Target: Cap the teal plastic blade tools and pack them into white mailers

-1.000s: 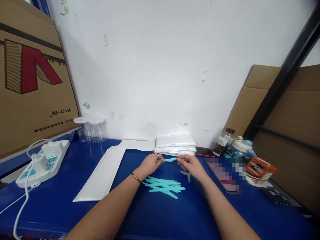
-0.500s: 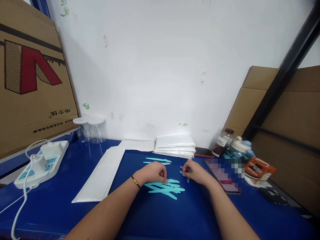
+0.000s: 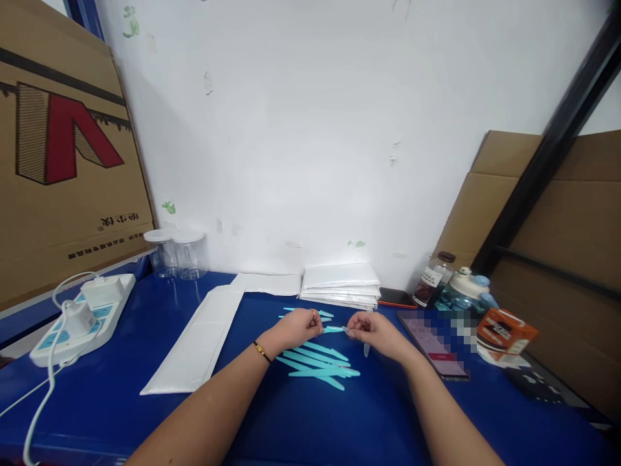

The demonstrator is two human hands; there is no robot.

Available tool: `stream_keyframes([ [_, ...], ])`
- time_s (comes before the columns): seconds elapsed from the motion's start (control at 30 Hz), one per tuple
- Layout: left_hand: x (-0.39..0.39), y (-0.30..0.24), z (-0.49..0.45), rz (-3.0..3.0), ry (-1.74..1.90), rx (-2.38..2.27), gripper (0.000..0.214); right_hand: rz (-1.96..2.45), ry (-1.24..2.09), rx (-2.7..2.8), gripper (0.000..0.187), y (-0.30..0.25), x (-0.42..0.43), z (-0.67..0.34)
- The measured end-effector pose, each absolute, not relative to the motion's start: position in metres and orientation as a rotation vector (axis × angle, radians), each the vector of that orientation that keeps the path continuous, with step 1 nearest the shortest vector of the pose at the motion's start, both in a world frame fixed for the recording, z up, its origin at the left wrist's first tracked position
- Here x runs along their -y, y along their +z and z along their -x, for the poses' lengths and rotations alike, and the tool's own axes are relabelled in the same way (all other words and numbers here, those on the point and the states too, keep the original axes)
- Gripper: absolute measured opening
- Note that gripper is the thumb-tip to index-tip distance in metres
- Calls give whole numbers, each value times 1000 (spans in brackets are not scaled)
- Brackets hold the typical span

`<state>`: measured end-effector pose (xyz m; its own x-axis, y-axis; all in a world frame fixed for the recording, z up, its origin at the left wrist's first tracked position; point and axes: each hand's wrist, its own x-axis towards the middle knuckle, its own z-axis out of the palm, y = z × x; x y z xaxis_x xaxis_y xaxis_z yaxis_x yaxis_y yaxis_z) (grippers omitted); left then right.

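My left hand (image 3: 303,327) is closed in a pinch on a slim turquoise eyebrow razor (image 3: 332,329), whose head points right. Facing it, my right hand (image 3: 366,330) pinches a small translucent cap (image 3: 345,330) at the razor's tip; whether the cap is over the tip or only touching it, I cannot tell. Below my hands lies a loose, criss-crossed pile of turquoise razors (image 3: 317,373). Two more razors (image 3: 326,313) lie beyond my left hand, partly hidden by it. Another clear cap (image 3: 366,350) rests on the blue tabletop under my right hand.
A flat white padded envelope (image 3: 196,343) lies at left, and a stack of them (image 3: 339,285) stands by the wall. A power strip (image 3: 87,317) and clear jars (image 3: 189,255) are further left. On the right are a phone (image 3: 429,343), bottles (image 3: 436,275) and an orange box (image 3: 507,333).
My left hand has lifted a razor off the pile and brought it up towards my right hand. My right hand has shifted slightly left with a cap, so razor tip and cap now meet.
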<state>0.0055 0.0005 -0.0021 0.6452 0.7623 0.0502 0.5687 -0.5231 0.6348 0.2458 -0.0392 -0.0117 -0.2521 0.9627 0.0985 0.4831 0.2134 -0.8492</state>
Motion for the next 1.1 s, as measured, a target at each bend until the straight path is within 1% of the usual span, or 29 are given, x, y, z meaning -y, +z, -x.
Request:
stream_keyframes([
  [0.17, 3, 2, -7, -2308, 435, -1013, 26, 1333, 941, 1863, 19, -12, 40, -238],
  [0.3, 2, -2, -11, -2383, 440, -972, 24, 1330, 934, 1896, 18, -14, 40, -225],
  [0.37, -3, -4, -11, -2448, 445, -1028, 21, 1352, 864, 1915, 17, -14, 39, -224],
  [0.5, -15, -7, -3, -2546, 556, -1225, 16, 1412, 562, 2012, 18, -8, 40, -244],
  [0.6, -15, -4, 2, -2539, 668, -1212, 27, 1450, 519, 2161, 20, -4, 45, -265],
  [0.67, -10, -1, 3, -2549, 587, -1080, 33, 1490, 535, 2256, 24, -3, 48, -272],
  [0.73, -5, 2, 1, -2587, 433, -946, 34, 1521, 502, 2314, 24, -5, 49, -273],
  [0.87, -2, -1, -4, -2611, 236, -906, 18, 1575, 374, 2338, 17, -11, 44, -261],
  [0.97, -6, -8, -6, -2652, 245, -998, 11, 1596, 259, 2344, 17, -13, 41, -250],
  [1.1, -9, -15, -7, -2780, 343, -1076, 16, 1561, 273, 2304, 22, -18, 40, -244],
])
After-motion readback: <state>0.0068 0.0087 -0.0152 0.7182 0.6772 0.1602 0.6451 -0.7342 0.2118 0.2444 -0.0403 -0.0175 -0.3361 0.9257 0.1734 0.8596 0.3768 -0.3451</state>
